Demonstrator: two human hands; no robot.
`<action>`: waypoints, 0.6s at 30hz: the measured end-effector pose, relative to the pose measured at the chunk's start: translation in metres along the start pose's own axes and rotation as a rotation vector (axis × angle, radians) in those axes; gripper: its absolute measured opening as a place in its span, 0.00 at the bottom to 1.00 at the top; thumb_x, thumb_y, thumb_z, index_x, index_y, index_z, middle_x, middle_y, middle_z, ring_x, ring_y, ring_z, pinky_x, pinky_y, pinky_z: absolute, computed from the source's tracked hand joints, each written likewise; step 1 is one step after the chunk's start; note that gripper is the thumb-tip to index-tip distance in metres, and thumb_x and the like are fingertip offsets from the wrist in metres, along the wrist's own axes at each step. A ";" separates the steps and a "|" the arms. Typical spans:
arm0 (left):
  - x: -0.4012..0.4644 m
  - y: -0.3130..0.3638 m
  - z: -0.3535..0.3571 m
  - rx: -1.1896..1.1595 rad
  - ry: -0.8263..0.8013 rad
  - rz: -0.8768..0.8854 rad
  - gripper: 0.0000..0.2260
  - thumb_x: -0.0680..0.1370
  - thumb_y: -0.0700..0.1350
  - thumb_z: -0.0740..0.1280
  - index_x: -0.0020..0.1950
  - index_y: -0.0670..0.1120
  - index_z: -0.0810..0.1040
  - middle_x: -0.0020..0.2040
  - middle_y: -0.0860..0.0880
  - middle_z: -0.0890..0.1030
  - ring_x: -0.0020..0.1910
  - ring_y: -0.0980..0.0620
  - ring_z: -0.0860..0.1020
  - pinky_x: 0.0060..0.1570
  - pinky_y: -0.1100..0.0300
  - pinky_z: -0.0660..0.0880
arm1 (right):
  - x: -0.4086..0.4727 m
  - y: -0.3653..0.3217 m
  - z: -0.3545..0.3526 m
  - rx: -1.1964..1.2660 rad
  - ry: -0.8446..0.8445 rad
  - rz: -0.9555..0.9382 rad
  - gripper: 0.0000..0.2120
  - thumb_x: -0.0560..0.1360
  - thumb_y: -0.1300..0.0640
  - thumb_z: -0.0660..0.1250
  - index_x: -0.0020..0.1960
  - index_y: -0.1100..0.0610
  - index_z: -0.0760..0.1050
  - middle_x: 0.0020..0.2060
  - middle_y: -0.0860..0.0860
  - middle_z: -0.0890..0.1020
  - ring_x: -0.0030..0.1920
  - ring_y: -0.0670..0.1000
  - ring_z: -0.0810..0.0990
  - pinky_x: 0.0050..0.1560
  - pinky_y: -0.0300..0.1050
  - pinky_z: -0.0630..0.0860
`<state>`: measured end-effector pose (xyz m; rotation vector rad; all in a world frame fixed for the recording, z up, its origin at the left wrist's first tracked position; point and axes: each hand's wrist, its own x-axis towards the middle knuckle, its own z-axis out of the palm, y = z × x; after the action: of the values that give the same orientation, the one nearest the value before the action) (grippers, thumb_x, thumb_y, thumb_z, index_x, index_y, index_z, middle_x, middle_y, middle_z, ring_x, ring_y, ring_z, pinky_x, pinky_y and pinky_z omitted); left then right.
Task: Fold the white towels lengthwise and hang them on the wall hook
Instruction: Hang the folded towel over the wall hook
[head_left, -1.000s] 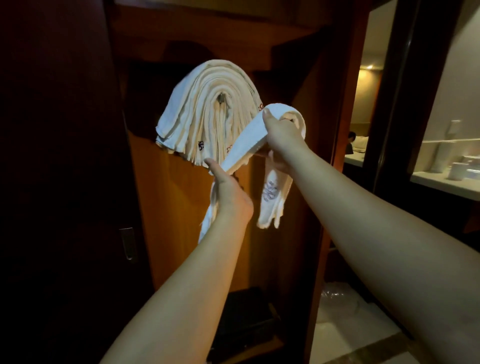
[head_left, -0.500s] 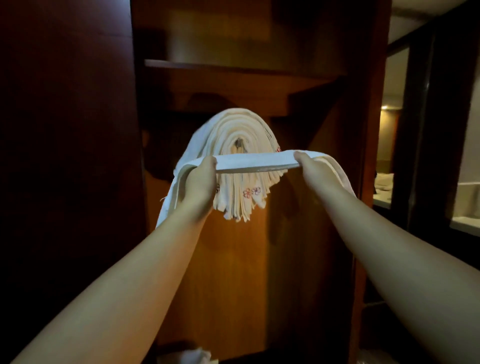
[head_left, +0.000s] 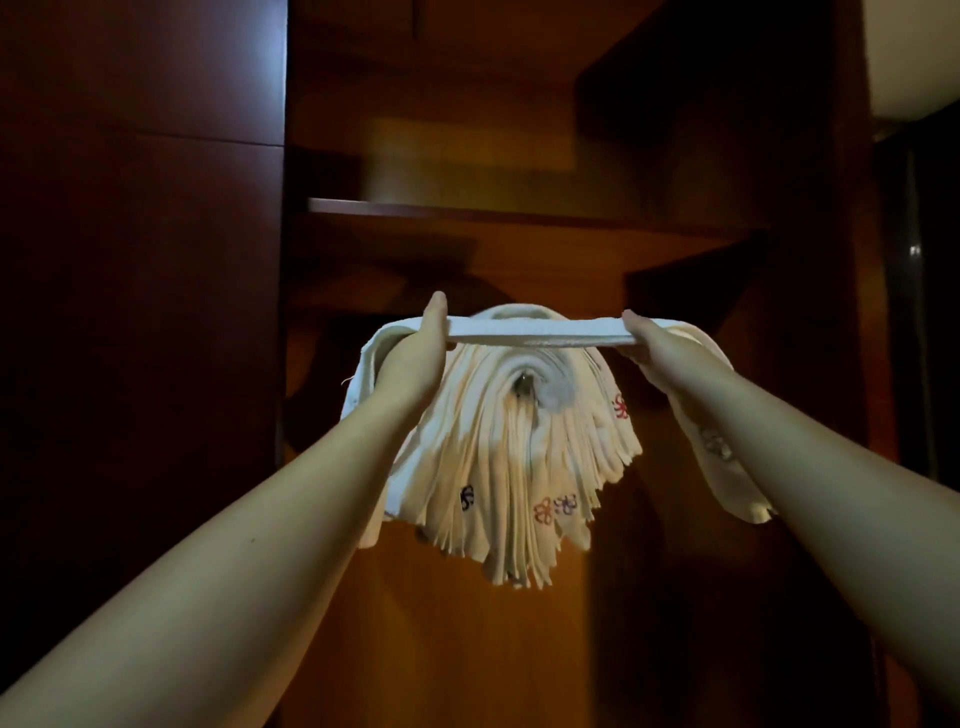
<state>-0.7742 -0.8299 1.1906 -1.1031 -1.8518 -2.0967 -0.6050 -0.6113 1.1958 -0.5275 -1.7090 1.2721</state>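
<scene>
Raised higher, folded towel (head_left: 535, 332) stretched level, both hands' fingers (head_left: 435, 317) gripping it, before hung towels (head_left: 519, 467)

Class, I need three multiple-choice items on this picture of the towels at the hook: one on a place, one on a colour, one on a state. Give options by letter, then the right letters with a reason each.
1. Where is the folded towel held?
A. level, in front of the top of the hung stack
B. on the shelf
C. below the stack

2. What colour are the towels?
A. blue
B. white
C. black

3. How do the hands hold the towel?
A. left hand only
B. neither grips
C. left and right hand each grip it

Key: 1 A, the strip stretches level across the stack's top; 2 B, the cloth is white with small flower marks; 3 C, each hand grips it, with an end hanging outside.
</scene>
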 end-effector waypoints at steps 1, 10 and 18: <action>0.015 -0.001 0.000 0.002 -0.022 -0.003 0.31 0.77 0.71 0.56 0.55 0.48 0.83 0.53 0.49 0.85 0.55 0.52 0.81 0.61 0.51 0.74 | 0.014 -0.001 0.003 0.007 -0.020 -0.016 0.35 0.54 0.22 0.66 0.50 0.43 0.84 0.57 0.46 0.85 0.66 0.49 0.77 0.75 0.53 0.62; 0.128 -0.004 0.012 0.073 -0.001 0.051 0.31 0.75 0.75 0.54 0.52 0.48 0.78 0.47 0.54 0.78 0.45 0.56 0.74 0.45 0.63 0.66 | 0.114 -0.030 0.025 -0.132 0.136 -0.210 0.40 0.57 0.18 0.61 0.53 0.46 0.82 0.50 0.49 0.85 0.53 0.54 0.84 0.64 0.57 0.76; 0.185 -0.007 0.032 0.152 0.059 0.059 0.33 0.70 0.78 0.57 0.54 0.52 0.79 0.54 0.52 0.76 0.57 0.52 0.75 0.61 0.57 0.66 | 0.197 -0.029 0.033 0.002 -0.033 -0.231 0.49 0.52 0.16 0.65 0.62 0.46 0.79 0.61 0.49 0.82 0.64 0.54 0.79 0.72 0.59 0.68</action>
<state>-0.8974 -0.7333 1.2938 -1.0356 -1.8909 -1.9003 -0.7251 -0.4884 1.3020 -0.2995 -1.7405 1.1214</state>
